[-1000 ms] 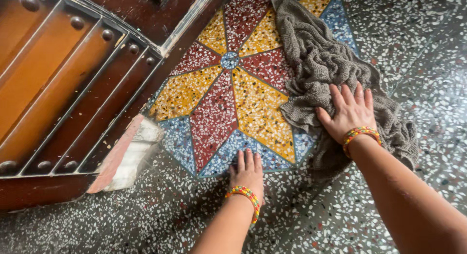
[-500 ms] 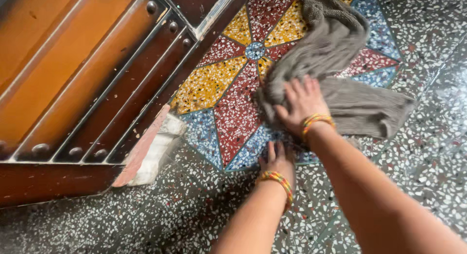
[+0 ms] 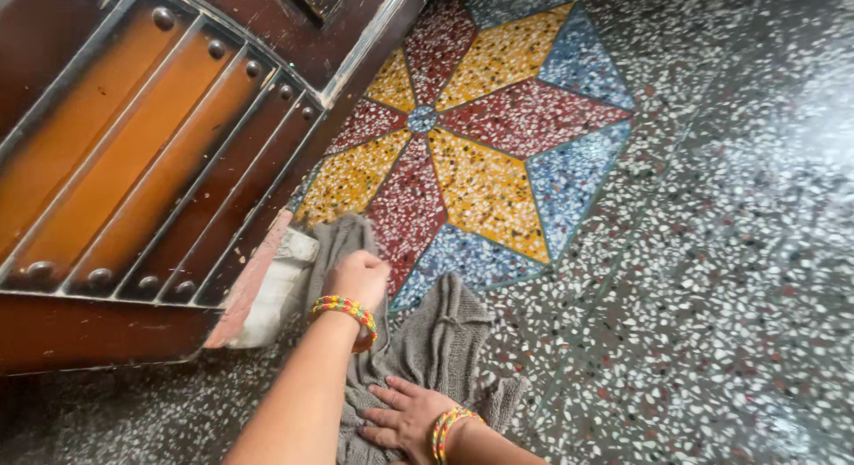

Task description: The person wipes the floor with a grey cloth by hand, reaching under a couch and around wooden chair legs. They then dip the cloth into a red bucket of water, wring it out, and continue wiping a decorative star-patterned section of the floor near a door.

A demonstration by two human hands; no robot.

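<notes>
Here the grey knitted cloth (image 3: 427,340) lies rumpled, left hand (image 3: 358,276) bunching it, right hand (image 3: 402,418) flat, fingers spread.

One grey knitted cloth (image 3: 427,340). Two bare hands: left (image 3: 358,276), right (image 3: 405,418). Two multicoloured beaded bracelets, one per wrist (image 3: 345,309) (image 3: 442,427). One star-patterned terrazzo inlay (image 3: 485,136). One brown studded wooden door (image 3: 142,153).

Packages: none are seen.
Labels: none are seen.
Signs: none are seen.
Screens: none are seen from twelve o'clock round to twelve again.
</notes>
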